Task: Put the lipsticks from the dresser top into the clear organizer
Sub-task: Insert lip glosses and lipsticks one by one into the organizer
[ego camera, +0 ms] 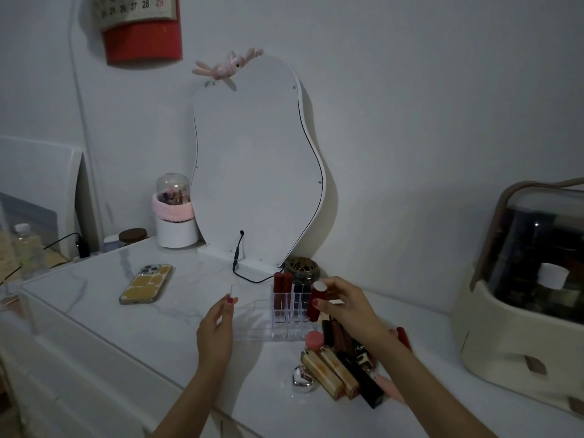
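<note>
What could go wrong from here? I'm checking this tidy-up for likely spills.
1. The right hand lowers a red lipstick tube beside upright tubes in the clear plastic organizer; a nudge could topple them.
2. The left hand only touches the organizer's left edge, so it may slide.
3. The right forearm crosses the loose lipstick pile and might scatter it.

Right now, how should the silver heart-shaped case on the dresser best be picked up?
Pinch the silver heart case across its two rounded lobes, coming from above. It appears to lie flat on the dresser top, apart from the gold tubes on its right, so its left and near sides are open to fingers.
</note>
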